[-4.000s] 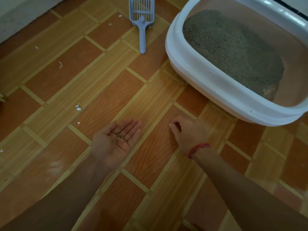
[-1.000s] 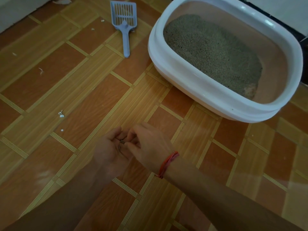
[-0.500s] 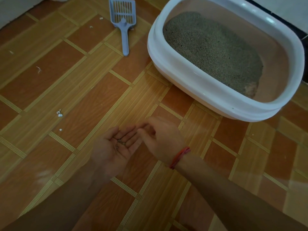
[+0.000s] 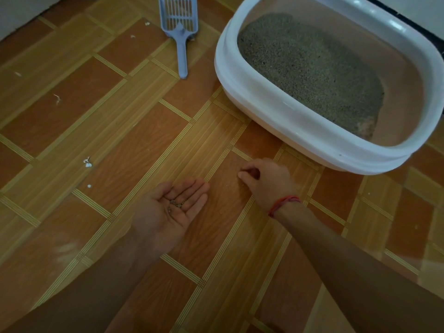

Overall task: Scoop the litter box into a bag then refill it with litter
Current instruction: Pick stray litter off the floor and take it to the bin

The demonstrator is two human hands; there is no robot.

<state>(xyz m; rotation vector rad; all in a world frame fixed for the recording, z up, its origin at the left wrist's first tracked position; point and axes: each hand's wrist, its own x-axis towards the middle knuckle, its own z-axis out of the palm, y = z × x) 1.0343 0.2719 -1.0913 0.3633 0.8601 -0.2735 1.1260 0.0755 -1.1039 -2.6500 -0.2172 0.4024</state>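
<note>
Fingers (image 4: pixel 193 188) of the left hand (image 4: pixel 168 212) lie straight and relaxed, palm up, low over the floor (image 4: pixel 120 140); a few dark litter grains (image 4: pixel 176 203) sit loose on the palm at the base of those fingers, nothing gripped; white scraps (image 4: pixel 87 162) lie on the floor well to the left of this hand; blue scoop (image 4: pixel 180 32) lies flat on the floor far ahead of it, handle pointing back toward the person, untouched; right hand (image 4: pixel 269 181) is knuckles up just right of the left hand and apart from it, fingers curled in, thumb and fingertips pinched together down at the floor; whether a grain is between them is too small to tell; red thread band (image 4: pixel 284 203) on that wrist; white litter box (image 4: pixel 276 109) stands on the floor just beyond the right hand, not touched; grey litter (image 4: pixel 312 68) fills most of its bottom, with a brownish patch (image 4: pixel 366 127) at the near right end.
</note>
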